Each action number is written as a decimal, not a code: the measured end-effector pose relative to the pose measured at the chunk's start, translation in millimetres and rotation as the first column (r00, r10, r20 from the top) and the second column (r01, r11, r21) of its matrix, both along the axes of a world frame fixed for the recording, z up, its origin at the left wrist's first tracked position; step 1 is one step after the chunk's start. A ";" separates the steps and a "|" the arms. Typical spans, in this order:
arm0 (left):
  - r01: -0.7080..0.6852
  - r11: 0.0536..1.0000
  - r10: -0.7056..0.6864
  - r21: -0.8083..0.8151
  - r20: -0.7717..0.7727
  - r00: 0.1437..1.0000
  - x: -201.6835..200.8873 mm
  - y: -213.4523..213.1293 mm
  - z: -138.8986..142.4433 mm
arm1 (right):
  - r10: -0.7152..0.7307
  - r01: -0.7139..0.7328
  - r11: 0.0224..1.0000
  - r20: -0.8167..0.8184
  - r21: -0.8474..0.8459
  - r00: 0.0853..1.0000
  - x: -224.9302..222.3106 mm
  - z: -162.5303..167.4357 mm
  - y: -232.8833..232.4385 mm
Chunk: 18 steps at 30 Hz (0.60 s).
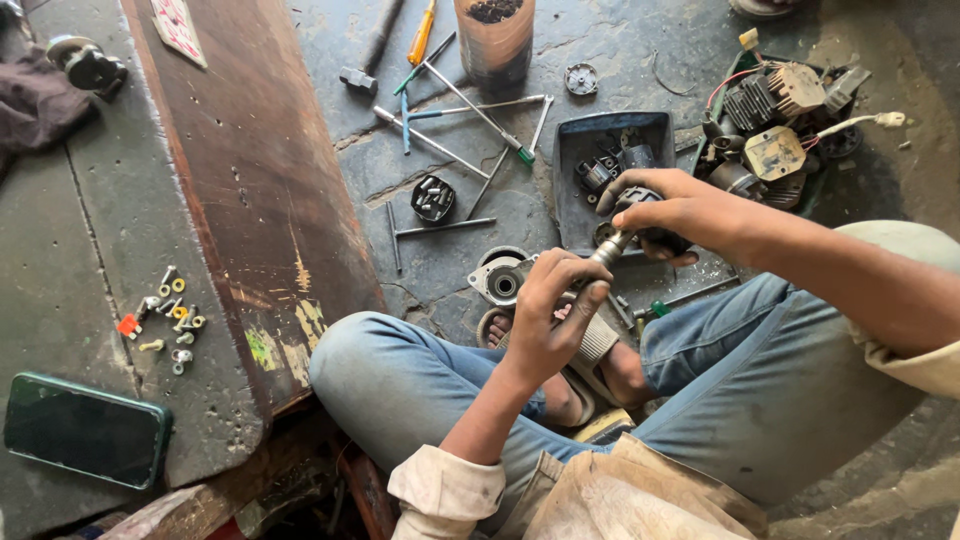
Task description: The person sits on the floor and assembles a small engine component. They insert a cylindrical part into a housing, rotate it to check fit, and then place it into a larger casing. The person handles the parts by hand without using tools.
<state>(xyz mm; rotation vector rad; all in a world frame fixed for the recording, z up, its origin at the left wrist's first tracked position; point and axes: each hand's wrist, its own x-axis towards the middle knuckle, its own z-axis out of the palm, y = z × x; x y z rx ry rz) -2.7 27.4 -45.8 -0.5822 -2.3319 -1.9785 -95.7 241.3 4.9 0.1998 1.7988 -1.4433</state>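
Observation:
I sit cross-legged on a stone floor in blue jeans. My right hand (672, 212) is wrapped around a dark round motor part (640, 200) with a silvery shaft (612, 248) sticking out toward me. My left hand (552, 305) pinches the end of that shaft with its fingertips, just above my sandalled foot. A round grey metal housing (500, 277) lies on the floor just left of my left hand.
A blue-grey tray (575, 170) with small parts lies beyond my hands. Screwdrivers and rods (460, 115), a hammer (365, 55), a small cup of sockets (433, 197) and a brown can (493, 40) lie farther off. Electrical parts (775, 120) pile at right. Bolts (172, 315) and a phone (85, 430) rest at left.

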 end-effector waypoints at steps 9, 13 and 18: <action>-0.005 0.993 0.000 0.117 0.042 0.999 -1.4 5.9 -15.3 | 0.232 -0.120 0.963 -0.517 0.242 0.824 13.6 -8.5 -3.5; 0.055 0.973 -0.114 0.224 0.257 0.960 -4.5 7.1 -30.1 | 0.292 -0.131 0.950 -0.660 0.284 0.693 26.0 -10.2 -9.1; 0.049 0.951 -0.187 0.305 0.443 0.877 -6.5 7.4 -40.9 | 0.272 -0.082 0.945 -0.619 0.318 0.737 42.8 -7.4 -16.7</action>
